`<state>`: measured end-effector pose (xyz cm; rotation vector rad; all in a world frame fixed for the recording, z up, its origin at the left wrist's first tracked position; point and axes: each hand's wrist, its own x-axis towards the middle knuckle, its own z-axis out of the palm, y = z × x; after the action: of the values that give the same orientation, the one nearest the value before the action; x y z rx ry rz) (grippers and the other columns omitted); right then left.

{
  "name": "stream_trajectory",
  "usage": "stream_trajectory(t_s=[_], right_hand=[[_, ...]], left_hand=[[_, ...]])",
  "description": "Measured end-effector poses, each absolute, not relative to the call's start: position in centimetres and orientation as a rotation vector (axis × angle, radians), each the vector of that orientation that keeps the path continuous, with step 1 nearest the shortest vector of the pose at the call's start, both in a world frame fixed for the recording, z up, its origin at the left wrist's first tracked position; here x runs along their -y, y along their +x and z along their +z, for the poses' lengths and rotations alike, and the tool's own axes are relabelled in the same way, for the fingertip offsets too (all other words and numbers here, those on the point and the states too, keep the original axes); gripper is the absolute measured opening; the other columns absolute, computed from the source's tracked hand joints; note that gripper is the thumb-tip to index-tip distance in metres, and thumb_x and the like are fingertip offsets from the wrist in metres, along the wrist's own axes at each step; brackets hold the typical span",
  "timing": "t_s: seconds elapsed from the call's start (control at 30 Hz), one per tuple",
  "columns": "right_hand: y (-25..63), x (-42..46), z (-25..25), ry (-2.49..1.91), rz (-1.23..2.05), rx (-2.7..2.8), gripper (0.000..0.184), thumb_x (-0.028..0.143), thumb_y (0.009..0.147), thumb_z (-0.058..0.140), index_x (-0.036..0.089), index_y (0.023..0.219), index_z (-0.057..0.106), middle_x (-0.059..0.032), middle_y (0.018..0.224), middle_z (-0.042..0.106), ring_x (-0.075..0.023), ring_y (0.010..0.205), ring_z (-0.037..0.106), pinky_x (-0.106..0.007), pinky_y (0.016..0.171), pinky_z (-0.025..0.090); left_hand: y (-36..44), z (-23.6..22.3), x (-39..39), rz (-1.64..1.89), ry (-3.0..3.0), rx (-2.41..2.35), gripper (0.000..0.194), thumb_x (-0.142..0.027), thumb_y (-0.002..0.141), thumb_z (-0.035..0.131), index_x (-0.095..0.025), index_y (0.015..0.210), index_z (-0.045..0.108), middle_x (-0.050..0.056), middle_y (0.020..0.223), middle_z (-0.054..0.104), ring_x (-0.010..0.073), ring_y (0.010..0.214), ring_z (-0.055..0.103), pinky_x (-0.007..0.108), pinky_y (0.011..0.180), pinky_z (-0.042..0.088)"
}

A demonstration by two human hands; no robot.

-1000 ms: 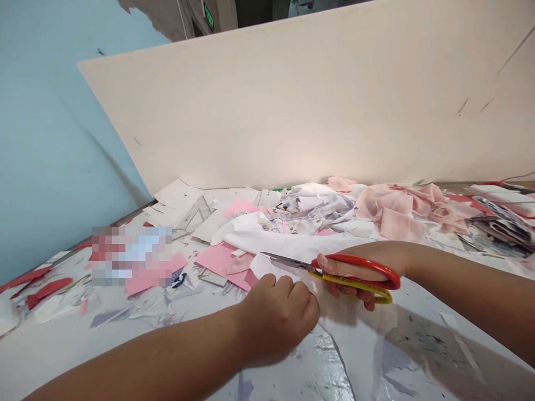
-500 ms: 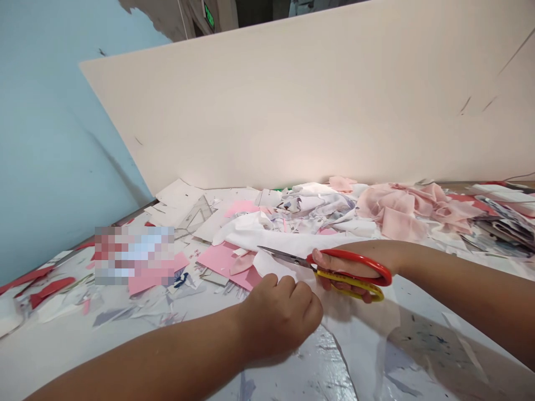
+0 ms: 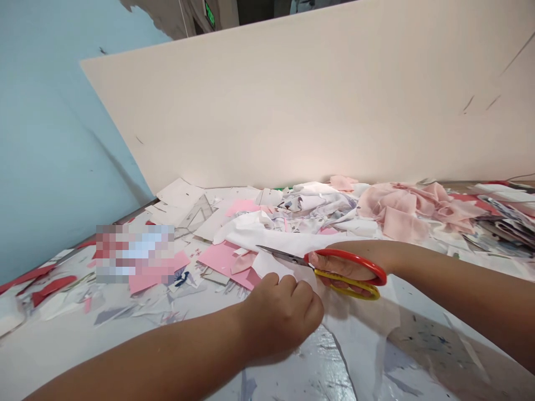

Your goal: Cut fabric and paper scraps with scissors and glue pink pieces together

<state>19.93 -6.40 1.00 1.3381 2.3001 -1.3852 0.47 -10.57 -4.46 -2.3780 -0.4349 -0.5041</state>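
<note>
My right hand (image 3: pixel 340 270) is closed around scissors (image 3: pixel 288 256) with one red and one yellow handle loop. Their metal blades look closed and point left, just beyond the knuckles of my left hand (image 3: pixel 284 314). That left hand is a fist, its fingertips turned out of sight, gripping white cloth (image 3: pixel 270 267). The cloth shows above the knuckles and spreads to the right of the fist, beneath the scissors.
Pink card pieces (image 3: pixel 223 259), a clear set square (image 3: pixel 196 214) and red scraps (image 3: pixel 54 289) lie to the left. Crumpled pink fabric (image 3: pixel 418 206) is heaped at the back right. A pale upright board (image 3: pixel 292 106) closes off the table's far side, beside a blue wall (image 3: pixel 50 139).
The scissors and my right hand have shifted slightly left, and the right-hand grip has altered a little. My left hand stays almost where it was.
</note>
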Motion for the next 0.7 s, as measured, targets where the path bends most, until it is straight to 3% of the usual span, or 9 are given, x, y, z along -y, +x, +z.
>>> stream_trajectory(t_s=[0.23, 0.7], right_hand=[[19.62, 6.62, 0.77, 1.397, -1.311, -2.308, 0.066, 0.076, 0.071, 0.015, 0.018, 0.048, 0.035, 0.0032, 0.033, 0.041, -0.0088, 0.03, 0.04, -0.023, 0.043, 0.034], [19.44, 6.89, 0.75, 1.459, -1.369, -2.266, 0.061, 0.075, 0.071, 0.021, 0.018, 0.055, 0.036, 0.0064, 0.038, 0.036, -0.0078, 0.029, 0.037, -0.022, 0.039, 0.031]], left_hand=[[0.56, -4.42, 10.59, -0.544, -2.339, 0.44, 0.009, -0.01, 0.069, 0.045, -0.018, 0.067, 0.041, -0.001, 0.055, 0.041, 0.012, 0.045, 0.035, 0.028, 0.042, 0.015], [0.45, -4.84, 10.43, -0.522, -2.374, 0.445, 0.008, -0.01, 0.068, 0.045, -0.018, 0.068, 0.042, -0.001, 0.057, 0.041, 0.0128, 0.046, 0.035, 0.028, 0.041, 0.016]])
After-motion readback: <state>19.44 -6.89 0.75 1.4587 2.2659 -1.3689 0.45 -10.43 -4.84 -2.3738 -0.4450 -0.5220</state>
